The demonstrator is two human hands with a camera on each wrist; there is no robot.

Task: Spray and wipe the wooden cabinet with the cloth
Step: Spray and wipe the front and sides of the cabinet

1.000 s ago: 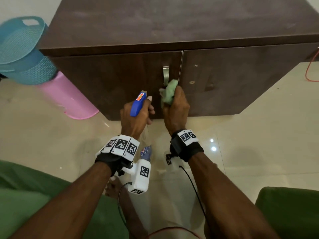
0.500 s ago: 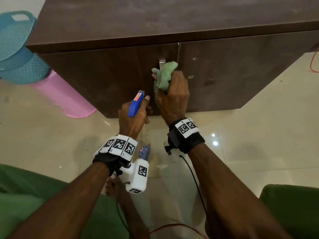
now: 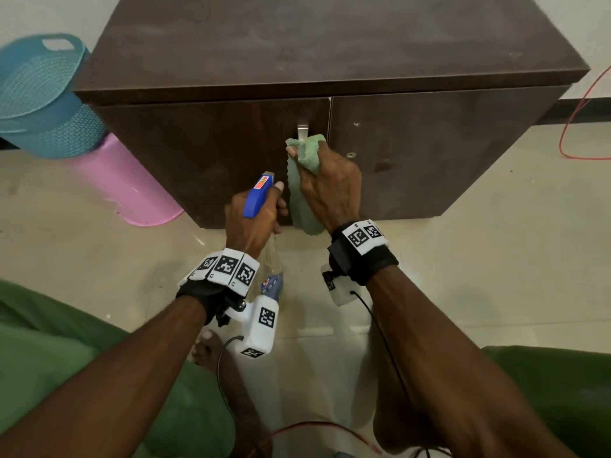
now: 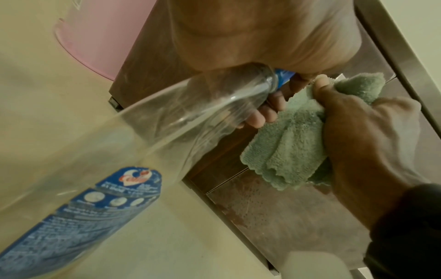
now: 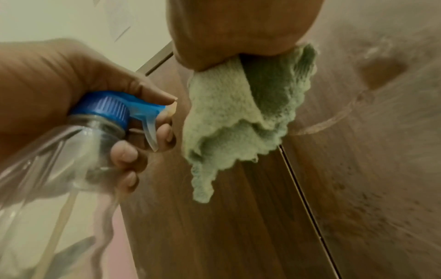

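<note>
One wooden cabinet, dark brown, two doors, is standing on a pale tiled floor; its front is facing the person, and a metal handle is showing near the seam between the doors. One green cloth is being pressed against the left door just below that handle, bunched in the right hand, whose fingers are curling tightly round it while a loose corner is hanging down. One spray bottle, clear with a blue head and a blue label, is being held just left of the cloth by the left hand; the fingers are wrapping the neck, two of them are lying across the trigger, and the nozzle is pointing at the left door. Fine droplets are showing on the right door in the right wrist view. One pink bucket is lying on the floor to the left of the cabinet, with a teal basket sitting against it. One red cable is trailing on the floor at the far right.
</note>
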